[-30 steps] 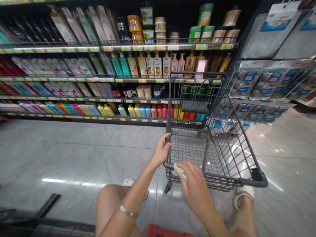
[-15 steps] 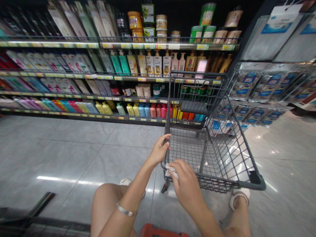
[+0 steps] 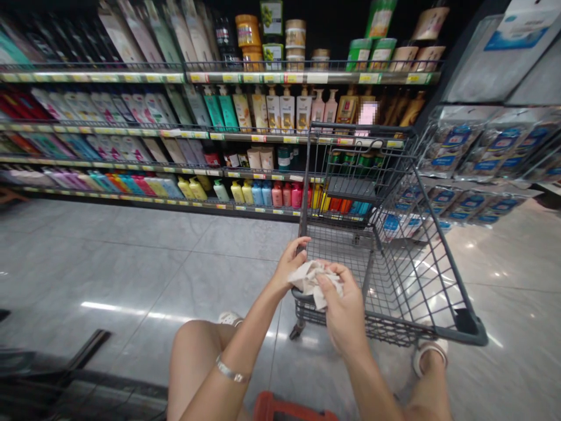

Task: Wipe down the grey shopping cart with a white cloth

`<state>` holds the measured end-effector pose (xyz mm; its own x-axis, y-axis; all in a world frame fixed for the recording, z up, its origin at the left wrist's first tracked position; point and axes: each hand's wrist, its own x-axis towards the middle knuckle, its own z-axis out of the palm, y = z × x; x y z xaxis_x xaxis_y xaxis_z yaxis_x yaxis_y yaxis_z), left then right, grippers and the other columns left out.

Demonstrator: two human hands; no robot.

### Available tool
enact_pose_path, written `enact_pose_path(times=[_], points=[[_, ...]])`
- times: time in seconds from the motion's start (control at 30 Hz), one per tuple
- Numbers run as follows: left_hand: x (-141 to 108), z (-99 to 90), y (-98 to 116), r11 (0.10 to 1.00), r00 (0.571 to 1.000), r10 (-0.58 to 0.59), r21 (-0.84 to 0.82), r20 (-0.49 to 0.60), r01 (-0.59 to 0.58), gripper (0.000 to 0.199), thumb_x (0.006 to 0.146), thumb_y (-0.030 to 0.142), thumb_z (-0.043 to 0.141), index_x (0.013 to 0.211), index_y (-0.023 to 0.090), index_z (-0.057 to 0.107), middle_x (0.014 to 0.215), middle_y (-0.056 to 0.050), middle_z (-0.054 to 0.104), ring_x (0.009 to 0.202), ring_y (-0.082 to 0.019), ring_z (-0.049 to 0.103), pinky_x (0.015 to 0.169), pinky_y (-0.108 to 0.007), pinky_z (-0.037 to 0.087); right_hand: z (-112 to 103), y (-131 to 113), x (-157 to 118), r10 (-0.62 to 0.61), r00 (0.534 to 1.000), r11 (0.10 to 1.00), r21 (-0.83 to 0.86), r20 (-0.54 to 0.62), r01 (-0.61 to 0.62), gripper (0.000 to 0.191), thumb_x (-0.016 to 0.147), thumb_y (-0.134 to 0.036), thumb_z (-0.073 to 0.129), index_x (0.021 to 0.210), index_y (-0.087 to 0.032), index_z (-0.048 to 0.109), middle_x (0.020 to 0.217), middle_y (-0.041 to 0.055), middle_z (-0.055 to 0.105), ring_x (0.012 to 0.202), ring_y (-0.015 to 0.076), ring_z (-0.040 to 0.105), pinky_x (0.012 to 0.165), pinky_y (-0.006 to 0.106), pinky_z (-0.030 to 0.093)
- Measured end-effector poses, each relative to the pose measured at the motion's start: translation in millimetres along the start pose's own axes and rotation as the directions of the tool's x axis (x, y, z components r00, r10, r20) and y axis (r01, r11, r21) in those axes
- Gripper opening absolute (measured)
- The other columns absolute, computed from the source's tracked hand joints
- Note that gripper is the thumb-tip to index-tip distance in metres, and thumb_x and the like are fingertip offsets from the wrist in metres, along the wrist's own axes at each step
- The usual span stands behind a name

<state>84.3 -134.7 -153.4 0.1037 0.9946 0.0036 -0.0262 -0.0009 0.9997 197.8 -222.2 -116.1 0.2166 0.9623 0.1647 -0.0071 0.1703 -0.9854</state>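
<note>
A dark metal shopping cart point(image 3: 372, 257) stands in front of me, its basket bare wire mesh. My left hand point(image 3: 293, 263) is at the cart's near left rim, fingers curled round the side rail. Just right of it, my right hand point(image 3: 346, 298) pinches a crumpled white cloth or tissue point(image 3: 313, 282) above the near left corner of the cart. The cloth hangs partly over the rim and covers a bit of it.
Shelves point(image 3: 245, 138) of bottles and jars run behind the cart. Hanging packs point(image 3: 486, 146) are on the right. A red-orange object point(image 3: 284, 406) sits between my legs, and a dark bar point(image 3: 83, 356) lies at the lower left.
My right hand has moved up and slightly right, nearer my left hand. More of the white cloth shows, spread out. The whole view has shifted a little.
</note>
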Motion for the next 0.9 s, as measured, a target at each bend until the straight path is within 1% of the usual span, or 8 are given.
enact_pose_path(times=[0.07,0.13,0.23,0.33,0.53,0.7,0.8,0.9], points=[[0,-1.1,0,1.000,1.000,0.004,-0.009,0.006,-0.004,0.036,0.076,0.029,0.059,0.112,0.021,0.061,0.113,-0.005,0.056,0.065,-0.007,0.051,0.064,-0.024,0.046,7,3,-2,-0.145,0.987,0.969,-0.192,0.069,0.156,0.012,0.088,-0.017,0.044,0.092,-0.020,0.054,0.103,0.0078,0.067,0.096,0.0188,0.063,0.087,0.037,0.050],[-1,-1.2,1,1.000,1.000,0.008,-0.018,0.006,-0.008,0.036,0.077,0.030,0.058,0.112,0.022,0.061,0.112,-0.005,0.055,0.065,-0.007,0.051,0.066,-0.024,0.047,8,3,-8,-0.271,0.941,0.830,-0.446,0.201,0.334,0.027,0.085,-0.007,0.037,0.095,-0.021,0.058,0.100,0.0061,0.067,0.099,0.0199,0.060,0.101,0.047,0.039],[-2,-0.3,3,1.000,1.000,0.010,-0.030,0.005,-0.010,0.035,0.078,0.031,0.057,0.112,0.023,0.061,0.111,-0.004,0.054,0.067,-0.006,0.051,0.067,-0.024,0.047,-1,0,-15,-0.270,0.892,0.625,-0.639,0.362,0.448,0.033,0.085,-0.004,0.037,0.102,-0.021,0.060,0.098,0.0054,0.066,0.096,0.0209,0.058,0.103,0.051,0.034],[-3,0.7,2,0.999,1.000,0.007,-0.036,0.005,-0.007,0.035,0.079,0.031,0.057,0.112,0.023,0.061,0.111,-0.004,0.053,0.067,-0.006,0.050,0.067,-0.023,0.047,-20,-1,-19,-0.217,0.865,0.575,-0.657,0.453,0.488,0.026,0.088,-0.012,0.043,0.109,-0.020,0.056,0.103,0.0067,0.064,0.098,0.0223,0.056,0.095,0.044,0.041],[-3,3.9,-1,1.000,1.000,0.001,-0.016,-0.019,-0.002,0.034,0.079,0.026,0.052,0.112,0.023,0.061,0.109,-0.003,0.052,0.064,-0.006,0.049,0.066,-0.024,0.047,-49,12,-24,-0.291,0.854,0.449,-0.727,0.430,0.519,0.017,0.093,-0.021,0.045,0.107,-0.023,0.053,0.096,0.0032,0.066,0.090,0.0224,0.058,0.104,0.050,0.027],[-3,6.3,0,1.000,1.000,0.002,0.010,-0.031,-0.002,0.033,0.080,0.023,0.050,0.110,0.023,0.061,0.108,-0.002,0.053,0.062,-0.005,0.048,0.066,-0.025,0.046,-14,13,-20,-0.331,0.843,0.400,-0.747,0.423,0.532,0.015,0.095,-0.022,0.042,0.103,-0.018,0.054,0.092,0.0062,0.065,0.084,0.0223,0.057,0.081,0.037,0.041],[-1,5.0,0,1.000,1.000,0.002,0.018,-0.029,-0.001,0.033,0.079,0.024,0.050,0.111,0.022,0.060,0.108,-0.003,0.053,0.060,-0.004,0.048,0.065,-0.024,0.047,7,10,-16,-0.358,0.817,0.345,-0.748,0.453,0.566,0.016,0.095,-0.018,0.040,0.099,-0.018,0.055,0.090,0.0067,0.065,0.078,0.0213,0.056,0.071,0.034,0.039],[0,2.3,1,0.999,1.000,0.004,0.031,-0.018,-0.004,0.033,0.079,0.028,0.053,0.110,0.022,0.061,0.109,-0.003,0.054,0.059,-0.004,0.051,0.063,-0.024,0.047,7,6,-16,-0.340,0.817,0.350,-0.744,0.465,0.569,0.017,0.094,-0.015,0.040,0.090,-0.019,0.056,0.083,0.0052,0.063,0.076,0.0210,0.054,0.069,0.034,0.037]])
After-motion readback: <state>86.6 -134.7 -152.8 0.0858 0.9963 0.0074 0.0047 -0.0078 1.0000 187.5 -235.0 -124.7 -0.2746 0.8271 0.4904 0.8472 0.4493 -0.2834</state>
